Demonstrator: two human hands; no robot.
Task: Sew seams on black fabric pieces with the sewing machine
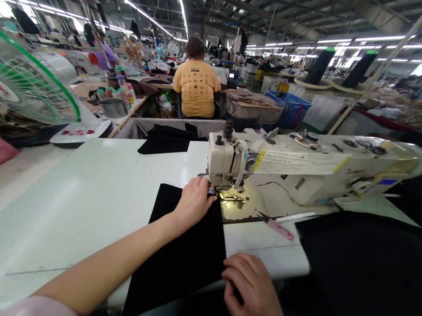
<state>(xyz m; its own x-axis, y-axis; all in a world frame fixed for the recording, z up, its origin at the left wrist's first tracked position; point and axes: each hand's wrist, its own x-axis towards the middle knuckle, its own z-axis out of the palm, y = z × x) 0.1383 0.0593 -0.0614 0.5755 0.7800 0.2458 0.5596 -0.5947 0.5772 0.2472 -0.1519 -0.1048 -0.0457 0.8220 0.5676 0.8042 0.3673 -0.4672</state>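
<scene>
A black fabric piece (179, 256) lies on the white sewing table (86, 204), running from the table's front edge up to the presser foot (234, 197) of a cream sewing machine (309, 170). My left hand (193, 202) rests on the far end of the fabric, fingers curled down on it right beside the foot. My right hand (255, 299) grips the fabric's near right edge at the table's front, fingers closed on the cloth.
Pink-handled scissors (277, 226) lie right of the needle plate. More black cloth (373, 280) is piled at right, another black piece (167, 140) behind the machine. A green fan (20, 78) stands at left. A person in a yellow shirt (196, 87) sits ahead, back turned.
</scene>
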